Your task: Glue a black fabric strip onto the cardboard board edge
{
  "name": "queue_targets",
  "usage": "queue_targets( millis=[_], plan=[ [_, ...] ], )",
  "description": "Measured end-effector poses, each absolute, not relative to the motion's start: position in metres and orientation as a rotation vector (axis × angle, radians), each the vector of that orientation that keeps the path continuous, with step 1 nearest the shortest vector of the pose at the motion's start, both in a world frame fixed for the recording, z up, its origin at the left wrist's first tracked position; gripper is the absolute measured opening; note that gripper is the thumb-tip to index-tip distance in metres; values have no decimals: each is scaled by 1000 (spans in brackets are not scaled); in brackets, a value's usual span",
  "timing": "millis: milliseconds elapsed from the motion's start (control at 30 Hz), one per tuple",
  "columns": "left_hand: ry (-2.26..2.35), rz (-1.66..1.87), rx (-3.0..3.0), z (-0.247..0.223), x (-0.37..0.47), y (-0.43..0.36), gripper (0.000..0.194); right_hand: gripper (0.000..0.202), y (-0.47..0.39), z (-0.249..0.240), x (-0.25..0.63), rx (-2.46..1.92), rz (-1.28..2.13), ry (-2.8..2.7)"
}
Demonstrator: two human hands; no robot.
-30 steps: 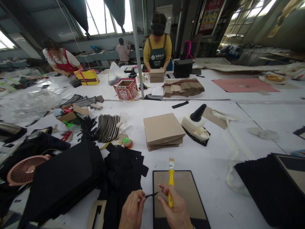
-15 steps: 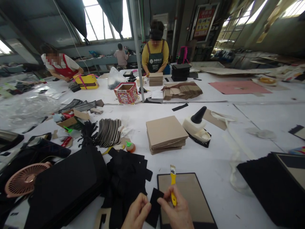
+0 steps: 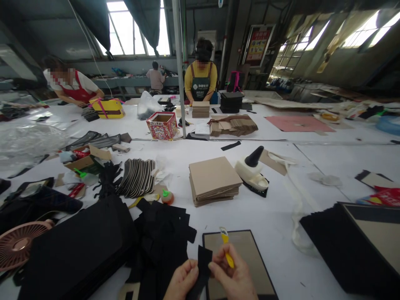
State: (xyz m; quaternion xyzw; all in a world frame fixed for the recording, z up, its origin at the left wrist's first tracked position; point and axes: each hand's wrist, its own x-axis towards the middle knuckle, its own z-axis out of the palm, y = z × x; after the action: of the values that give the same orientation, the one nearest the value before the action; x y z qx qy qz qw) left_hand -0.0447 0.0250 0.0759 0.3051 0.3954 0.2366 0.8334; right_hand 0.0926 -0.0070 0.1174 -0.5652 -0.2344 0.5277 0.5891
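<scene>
My left hand (image 3: 181, 283) and my right hand (image 3: 233, 278) sit at the bottom edge, both pinching a small black paper strip (image 3: 202, 266) between them. The right hand also grips a yellow-handled brush (image 3: 226, 248), its bristles pointing away from me. Under the hands lies a black-edged brown board (image 3: 250, 260). A loose pile of black paper pieces (image 3: 162, 233) lies just left of the hands.
A stack of brown cardboard squares (image 3: 214, 180) and a white glue bottle with a black cone tip (image 3: 252, 171) stand mid-table. Black sheets (image 3: 75, 250) and a pink fan (image 3: 17, 245) lie left, a black stack (image 3: 346, 246) right. Other people work at the far table (image 3: 200, 77).
The black strip was edge-on between my fingers, then turned flat, and now both hands hold it more upright. The brush has tilted left. The view has drifted slightly.
</scene>
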Motion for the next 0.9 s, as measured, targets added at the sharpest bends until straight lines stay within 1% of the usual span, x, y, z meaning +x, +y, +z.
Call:
queue_targets(
  millis=[200,367,633,800,900],
  plan=[
    [871,523,564,78,-24,13,49,41,-6,120,102,-1336,1222,-469],
    [897,473,595,87,-13,13,49,42,-6,122,111,-1354,1168,-443],
    [877,400,634,86,4,13,57,37,-9,108,128,-1405,1174,-532],
    [951,570,634,73,3,8,51,37,-11,104,121,-1428,1039,-458],
    [966,645,732,67,-11,10,51,37,-11,98,116,-1420,1055,-490]
  ],
)
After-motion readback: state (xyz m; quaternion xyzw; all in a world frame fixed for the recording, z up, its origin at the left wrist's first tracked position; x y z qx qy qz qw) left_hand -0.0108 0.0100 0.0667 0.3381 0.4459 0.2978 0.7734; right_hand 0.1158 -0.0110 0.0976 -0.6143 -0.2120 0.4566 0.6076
